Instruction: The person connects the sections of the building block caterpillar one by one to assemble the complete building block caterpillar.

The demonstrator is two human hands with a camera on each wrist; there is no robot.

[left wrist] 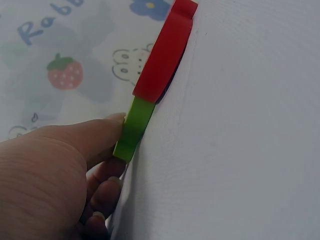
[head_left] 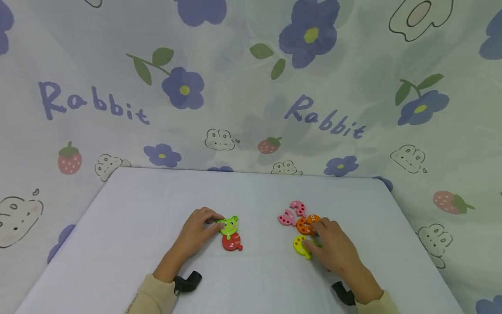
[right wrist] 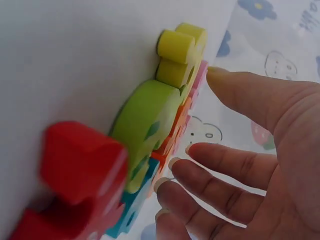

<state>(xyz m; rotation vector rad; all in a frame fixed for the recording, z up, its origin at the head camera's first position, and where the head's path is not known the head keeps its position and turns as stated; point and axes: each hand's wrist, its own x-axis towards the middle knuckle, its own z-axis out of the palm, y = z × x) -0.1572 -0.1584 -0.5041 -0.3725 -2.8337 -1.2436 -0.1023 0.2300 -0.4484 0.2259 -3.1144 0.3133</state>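
My left hand [head_left: 196,235] pinches the left edge of a green animal-face puzzle piece [head_left: 229,226] between thumb and fingers. Joined below it is a red round piece [head_left: 230,243] marked with a 2. In the left wrist view the thumb lies against the green piece [left wrist: 135,125]. Over at the right, my right hand [head_left: 337,248] hovers above a group of puzzle pieces, its fingers loosely spread. A yellow spotted piece [head_left: 300,245] is by its thumb, orange pieces [head_left: 303,226] by its fingers. The right wrist view shows a light green piece [right wrist: 145,110] beside the palm.
Two pink pieces [head_left: 287,218] lie behind the orange ones. A red piece [right wrist: 85,170] and a teal piece [right wrist: 132,205] appear near the right hand in its wrist view. The white table [head_left: 157,205] ends at a printed cloth [head_left: 243,100].
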